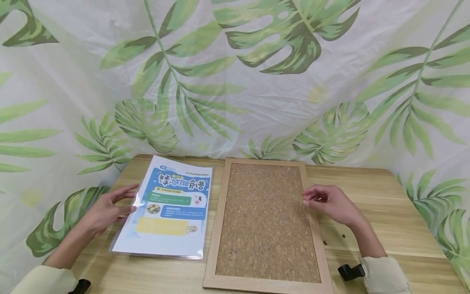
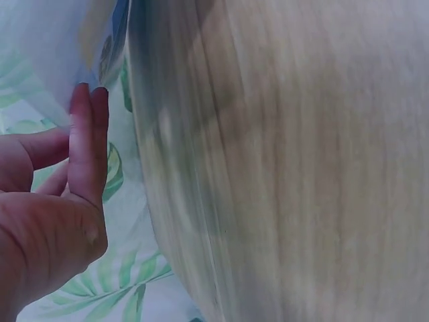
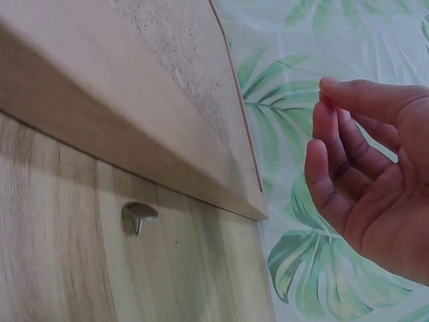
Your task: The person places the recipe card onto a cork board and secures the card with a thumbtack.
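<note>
A printed sheet in a clear plastic cover (image 1: 174,204), with blue, green and yellow panels, slopes above the table's left part. My left hand (image 1: 106,210) pinches its left edge; in the left wrist view the fingertips meet the sheet (image 2: 60,40). To its right lies a cork board (image 1: 268,224) in a pale wooden frame. My right hand (image 1: 328,200) is at the frame's right edge, thumb and forefinger brought together, other fingers curled. Whether something tiny is between the tips of the right hand (image 3: 369,161) is too small to tell.
Small thumbtacks (image 1: 325,242) lie right of the board; one thumbtack (image 3: 139,215) shows closely in the right wrist view. The wooden table (image 1: 371,196) ends against a leaf-patterned curtain (image 1: 205,81) behind and at both sides.
</note>
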The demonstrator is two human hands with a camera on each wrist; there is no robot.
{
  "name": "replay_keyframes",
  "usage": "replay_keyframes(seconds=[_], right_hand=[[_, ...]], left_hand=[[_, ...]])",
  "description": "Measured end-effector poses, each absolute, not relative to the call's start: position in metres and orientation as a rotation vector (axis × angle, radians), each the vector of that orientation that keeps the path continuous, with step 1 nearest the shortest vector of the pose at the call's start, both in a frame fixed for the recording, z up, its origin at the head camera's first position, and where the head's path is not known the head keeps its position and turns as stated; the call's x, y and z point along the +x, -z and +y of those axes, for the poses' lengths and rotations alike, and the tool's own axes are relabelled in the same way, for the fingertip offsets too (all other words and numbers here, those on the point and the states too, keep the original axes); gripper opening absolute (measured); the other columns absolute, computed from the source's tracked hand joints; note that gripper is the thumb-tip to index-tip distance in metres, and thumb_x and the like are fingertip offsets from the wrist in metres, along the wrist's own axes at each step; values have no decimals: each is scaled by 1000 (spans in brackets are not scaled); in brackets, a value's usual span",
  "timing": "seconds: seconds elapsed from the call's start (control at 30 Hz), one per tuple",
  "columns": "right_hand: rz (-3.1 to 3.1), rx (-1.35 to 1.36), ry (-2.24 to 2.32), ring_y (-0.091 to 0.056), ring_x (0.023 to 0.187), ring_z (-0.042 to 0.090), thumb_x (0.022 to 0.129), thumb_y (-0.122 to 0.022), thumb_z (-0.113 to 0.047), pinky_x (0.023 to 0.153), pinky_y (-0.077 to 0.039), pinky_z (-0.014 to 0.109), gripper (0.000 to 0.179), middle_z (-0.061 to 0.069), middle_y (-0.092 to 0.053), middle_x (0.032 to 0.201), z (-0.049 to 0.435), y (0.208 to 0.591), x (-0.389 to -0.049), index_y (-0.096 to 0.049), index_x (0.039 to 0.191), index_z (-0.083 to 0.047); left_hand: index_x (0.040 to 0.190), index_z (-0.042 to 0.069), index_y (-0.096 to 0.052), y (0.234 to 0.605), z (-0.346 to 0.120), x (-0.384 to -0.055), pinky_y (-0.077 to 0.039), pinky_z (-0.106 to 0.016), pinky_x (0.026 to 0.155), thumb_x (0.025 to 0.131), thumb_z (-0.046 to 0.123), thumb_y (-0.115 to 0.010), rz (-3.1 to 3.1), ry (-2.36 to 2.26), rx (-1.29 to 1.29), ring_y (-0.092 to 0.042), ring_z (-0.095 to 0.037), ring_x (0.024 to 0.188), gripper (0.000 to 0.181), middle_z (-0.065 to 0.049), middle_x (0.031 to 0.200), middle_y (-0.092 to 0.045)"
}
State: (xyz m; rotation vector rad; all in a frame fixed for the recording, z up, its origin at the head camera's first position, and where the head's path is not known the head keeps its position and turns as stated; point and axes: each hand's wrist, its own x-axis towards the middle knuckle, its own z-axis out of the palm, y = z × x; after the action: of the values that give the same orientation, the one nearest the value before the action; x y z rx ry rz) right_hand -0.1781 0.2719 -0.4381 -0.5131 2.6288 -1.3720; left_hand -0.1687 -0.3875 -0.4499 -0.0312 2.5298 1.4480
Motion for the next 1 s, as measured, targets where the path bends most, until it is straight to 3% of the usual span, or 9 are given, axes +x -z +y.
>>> replay_keyframes(seconds=[0.17,0.23,0.63,1.0], right_hand=[[2634,-514,1384,-69,91,10,101,-75,-15,77,-61,24,27,7,-76,103,267,440,-181,-75,123,0],[2637,-517,1389,-69,91,9,101,-75,-14,77,-61,24,27,7,-76,103,265,440,-181,-75,123,1],[2598,-499,1450,-69,95,10,101,-74,-11,79,-61,24,29,11,-77,108,257,437,-181,-72,127,4],[2593,-515,1465,-68,93,10,101,-75,-11,76,-60,23,28,10,-76,106,244,437,-186,-74,125,3]], left_hand=[[171,14,-31,448,-395,-162,-68,-35,71,102,9,-73,2507,-1567,-54,-76,-10,92,81,19,132,-59],[171,15,-31,448,-398,-160,-69,-34,71,102,9,-73,2468,-1635,-51,-77,-9,92,81,29,125,-59],[169,24,-38,443,-390,-154,-68,-30,73,103,-1,-67,2125,-2014,-24,-79,-11,95,76,23,125,-70],[171,15,-30,438,-325,-153,-68,-28,75,103,6,-71,2126,-1978,-33,-76,-7,98,80,22,130,-64]])
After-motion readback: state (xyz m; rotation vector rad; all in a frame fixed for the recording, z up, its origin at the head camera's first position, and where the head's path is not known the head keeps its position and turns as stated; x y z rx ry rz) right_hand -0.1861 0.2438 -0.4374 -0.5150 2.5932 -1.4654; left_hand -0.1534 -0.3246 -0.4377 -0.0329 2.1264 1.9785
